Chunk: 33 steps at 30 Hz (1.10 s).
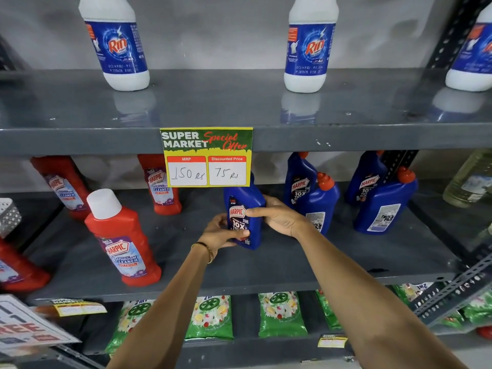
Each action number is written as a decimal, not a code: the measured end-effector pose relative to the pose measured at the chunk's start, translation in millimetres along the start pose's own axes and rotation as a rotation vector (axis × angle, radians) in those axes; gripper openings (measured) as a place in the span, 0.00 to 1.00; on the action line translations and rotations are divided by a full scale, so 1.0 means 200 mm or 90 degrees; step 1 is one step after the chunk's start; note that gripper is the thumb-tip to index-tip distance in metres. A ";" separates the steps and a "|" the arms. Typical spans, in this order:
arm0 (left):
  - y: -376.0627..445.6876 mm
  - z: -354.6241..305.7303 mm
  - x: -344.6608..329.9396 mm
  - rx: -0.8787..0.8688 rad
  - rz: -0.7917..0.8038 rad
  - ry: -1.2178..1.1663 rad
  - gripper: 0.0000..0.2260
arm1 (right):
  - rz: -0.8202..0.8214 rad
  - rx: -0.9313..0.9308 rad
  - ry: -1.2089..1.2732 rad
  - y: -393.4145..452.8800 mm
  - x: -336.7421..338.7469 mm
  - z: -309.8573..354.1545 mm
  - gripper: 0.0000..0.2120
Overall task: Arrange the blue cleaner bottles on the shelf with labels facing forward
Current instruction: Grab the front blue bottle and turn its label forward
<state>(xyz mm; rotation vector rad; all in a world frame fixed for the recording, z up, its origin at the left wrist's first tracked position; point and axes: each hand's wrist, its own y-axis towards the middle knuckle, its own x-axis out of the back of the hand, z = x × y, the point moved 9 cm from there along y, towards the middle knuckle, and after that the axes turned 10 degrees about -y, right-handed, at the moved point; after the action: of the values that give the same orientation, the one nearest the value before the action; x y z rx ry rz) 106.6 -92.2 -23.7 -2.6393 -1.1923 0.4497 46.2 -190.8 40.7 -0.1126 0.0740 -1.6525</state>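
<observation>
Head view is showing both hands gripping 1 blue Harpic bottle (249,209) that is standing upright on the middle shelf (266,267), just below the yellow price sign (206,157). Its label is facing forward and slightly left. The left hand (221,234) is wrapping its fingers across the lower front of the label, and a bracelet (206,250) is sitting on that wrist. The right hand (277,215) is clasping the bottle's right side, with the thumb lying across the front near the brand name.

To the right, 4 more blue bottles are standing in 2 pairs. The front bottle of the near pair (319,206) and the front bottle of the far pair (386,206) are showing their back labels, while the rear bottle of the near pair (299,179) and the rear bottle of the far pair (367,179) are showing front labels.

Red Harpic bottles (122,243) are occupying the left part of the same shelf, well apart from the held bottle. White Rin bottles (117,43) are standing on the shelf above, and green packets (210,318) are lying on the shelf below.
</observation>
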 end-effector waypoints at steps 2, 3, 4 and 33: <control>0.01 0.00 0.04 -0.027 -0.072 0.051 0.31 | -0.019 -0.006 -0.026 0.00 0.01 -0.02 0.19; 0.02 -0.01 0.06 -0.043 -0.098 0.079 0.32 | -0.026 -0.011 -0.032 0.00 0.01 -0.03 0.19; 0.02 -0.02 0.07 -0.060 -0.121 0.106 0.33 | -0.032 -0.014 -0.037 0.01 0.02 -0.04 0.20; -0.13 0.14 0.12 -0.015 -0.318 0.213 0.33 | -0.198 -0.086 -0.166 -0.07 0.12 -0.16 0.31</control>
<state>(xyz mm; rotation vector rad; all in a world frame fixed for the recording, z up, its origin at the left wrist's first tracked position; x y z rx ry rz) 93.3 -54.1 -46.1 -2.1939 -1.6575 -0.0900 27.2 -214.2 11.0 -0.4606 -0.0317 -1.9276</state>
